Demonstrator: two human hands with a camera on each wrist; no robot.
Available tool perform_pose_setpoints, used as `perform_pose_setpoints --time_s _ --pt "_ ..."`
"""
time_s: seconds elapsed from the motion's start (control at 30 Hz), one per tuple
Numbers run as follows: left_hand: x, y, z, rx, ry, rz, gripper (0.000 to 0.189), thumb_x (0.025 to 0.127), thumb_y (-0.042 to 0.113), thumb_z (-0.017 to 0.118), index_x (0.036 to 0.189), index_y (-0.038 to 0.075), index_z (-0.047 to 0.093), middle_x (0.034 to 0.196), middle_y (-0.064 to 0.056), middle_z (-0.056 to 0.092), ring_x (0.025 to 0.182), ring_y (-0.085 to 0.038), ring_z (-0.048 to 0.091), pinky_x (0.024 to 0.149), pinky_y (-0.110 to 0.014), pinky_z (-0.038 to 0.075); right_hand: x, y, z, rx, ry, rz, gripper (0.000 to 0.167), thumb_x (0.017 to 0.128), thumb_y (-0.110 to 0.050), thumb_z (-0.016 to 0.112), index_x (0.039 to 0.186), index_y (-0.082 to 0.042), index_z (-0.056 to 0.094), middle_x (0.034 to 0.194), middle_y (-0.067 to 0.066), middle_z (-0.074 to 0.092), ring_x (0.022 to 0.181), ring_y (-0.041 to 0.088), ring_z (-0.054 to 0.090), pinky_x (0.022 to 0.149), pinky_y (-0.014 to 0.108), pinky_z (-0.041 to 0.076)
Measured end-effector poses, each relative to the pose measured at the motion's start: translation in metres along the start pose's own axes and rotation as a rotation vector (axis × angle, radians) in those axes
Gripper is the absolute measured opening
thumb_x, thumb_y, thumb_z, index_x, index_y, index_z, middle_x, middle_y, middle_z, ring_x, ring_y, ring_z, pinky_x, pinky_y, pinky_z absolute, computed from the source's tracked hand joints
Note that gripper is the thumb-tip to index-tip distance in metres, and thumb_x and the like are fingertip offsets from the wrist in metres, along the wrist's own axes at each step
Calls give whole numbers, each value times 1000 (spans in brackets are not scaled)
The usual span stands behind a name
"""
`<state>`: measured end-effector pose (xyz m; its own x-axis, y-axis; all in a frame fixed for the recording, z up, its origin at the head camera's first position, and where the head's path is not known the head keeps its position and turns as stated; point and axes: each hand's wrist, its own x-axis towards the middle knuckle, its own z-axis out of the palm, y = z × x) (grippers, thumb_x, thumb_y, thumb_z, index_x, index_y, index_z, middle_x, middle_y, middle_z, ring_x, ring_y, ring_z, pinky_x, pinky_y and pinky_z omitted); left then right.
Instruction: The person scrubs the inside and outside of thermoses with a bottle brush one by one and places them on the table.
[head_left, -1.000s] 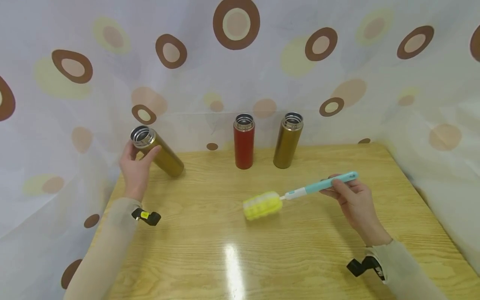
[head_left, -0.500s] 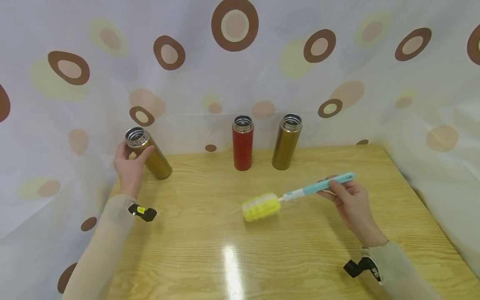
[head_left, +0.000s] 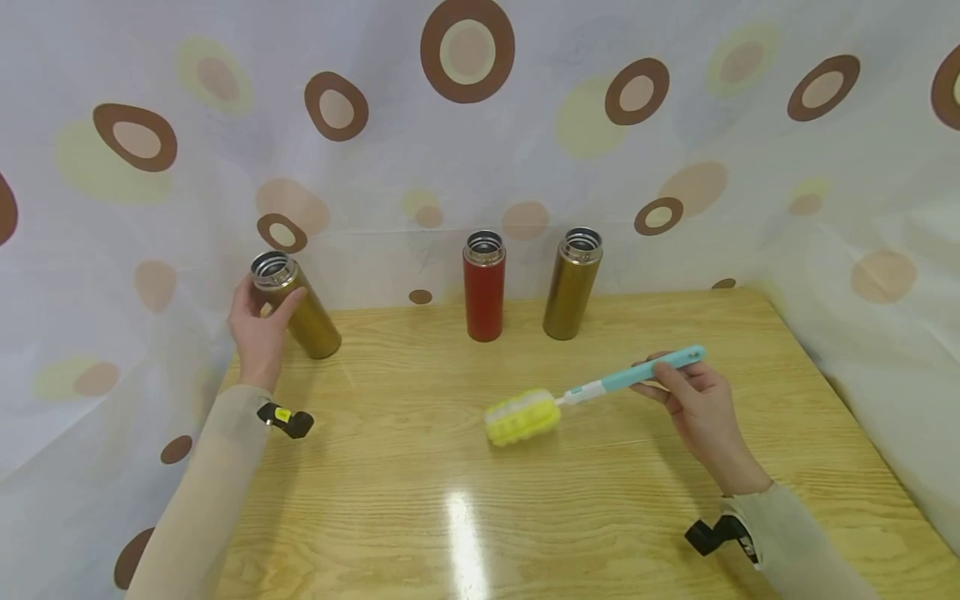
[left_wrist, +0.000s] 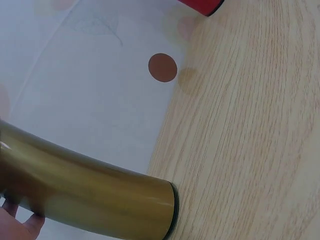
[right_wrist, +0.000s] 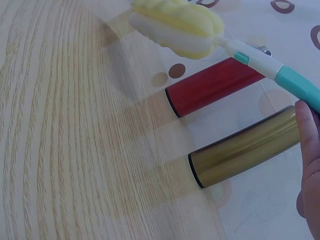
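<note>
At the back left, my left hand [head_left: 258, 333] grips a gold thermos bottle [head_left: 309, 321] just below its metal neck, thumb on the near side. The bottle has no lid and its base is down at the tabletop. In the left wrist view, fingertips [left_wrist: 34, 224] press against the gold wall. My right hand [head_left: 701, 408] pinches the teal handle of a bottle brush [head_left: 626, 377] between thumb and fingers. Its yellow and white sponge head [head_left: 522, 417] points left, held above the middle of the table.
A red thermos bottle [head_left: 484, 300] and a second gold thermos bottle [head_left: 572, 292], both without lids, stand along the back of the wooden table [head_left: 390, 492]. A patterned curtain [head_left: 405, 175] hangs close behind them and along both sides.
My left hand has shifted the gold bottle left along the back of the table, then almost stopped. The brush in my right hand has hardly moved; the view drifted slightly.
</note>
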<state>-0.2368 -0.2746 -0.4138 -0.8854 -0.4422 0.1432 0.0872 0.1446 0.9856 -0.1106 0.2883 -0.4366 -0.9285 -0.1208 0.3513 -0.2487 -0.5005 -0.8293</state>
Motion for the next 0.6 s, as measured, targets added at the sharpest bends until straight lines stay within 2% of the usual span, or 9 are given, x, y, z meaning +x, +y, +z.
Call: perform_pose_setpoints --time_s 0.13,0.3,0.47,0.6 --pt "0 -1 3 -43 -1 24 74 88 21 86 153 25 49 154 -1 51 142 -19 46 122 -32 34 -1 0 3 15 5 3 30 107 12 39 113 9 69 112 16 75 105 24 74 92 40 57" --pt "-1 -2 4 -37 -8 23 73 90 22 85 153 27 49 155 1 50 144 -18 45 124 -37 31 -1 -1 6 -11 51 3 27 106 12 42 111 10 69 109 16 75 102 24 75 90 38 59" --pt "-2 -2 2 -17 -39 12 83 91 23 83 160 28 38 164 4 41 150 -16 39 126 -38 28 -1 -2 4 -5 30 7 29 107 11 41 112 9 69 110 16 75 104 24 74 91 38 58" --pt "-5 0 -2 -20 -12 -17 91 90 24 84 164 26 30 167 1 36 152 -16 35 126 -38 28 0 -1 3 12 4 10 31 107 12 39 113 9 69 111 15 75 105 24 74 92 39 57"
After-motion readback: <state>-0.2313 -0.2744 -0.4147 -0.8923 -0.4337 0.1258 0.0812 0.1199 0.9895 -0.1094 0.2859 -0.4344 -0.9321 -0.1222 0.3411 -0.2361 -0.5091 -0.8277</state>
